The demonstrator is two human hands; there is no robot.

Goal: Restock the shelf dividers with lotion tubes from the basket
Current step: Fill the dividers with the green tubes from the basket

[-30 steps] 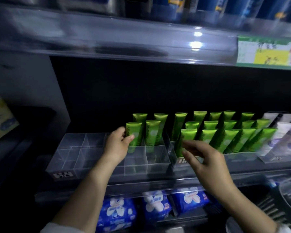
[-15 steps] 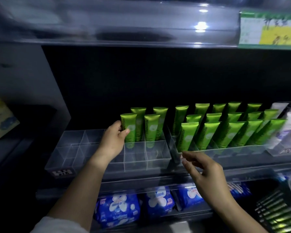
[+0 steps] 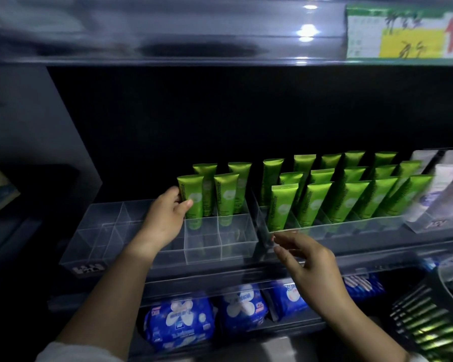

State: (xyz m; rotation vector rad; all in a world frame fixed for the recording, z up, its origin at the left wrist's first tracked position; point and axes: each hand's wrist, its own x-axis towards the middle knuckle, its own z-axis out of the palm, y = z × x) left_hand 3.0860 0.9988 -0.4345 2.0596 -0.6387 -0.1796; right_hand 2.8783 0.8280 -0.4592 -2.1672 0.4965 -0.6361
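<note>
Green lotion tube [image 3: 191, 199] stands in the clear divider tray [image 3: 202, 241], the left hand [image 3: 165, 220] closed round it; the right hand [image 3: 309, 259] hangs loosely open and empty, apparently clear of the full tray [image 3: 332, 226]. A careless release could topple its neighbours [image 3: 226, 197]

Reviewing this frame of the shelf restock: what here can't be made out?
- Basket, head view: cut off by the right and bottom edges; contents seen only through its slats.
- Pale tubes, far right: motion-blurred, labels unreadable.
- Left hand on the green tube: the fingers behind the tube are hidden.
- Divider tray: its front label is too dark.
</note>
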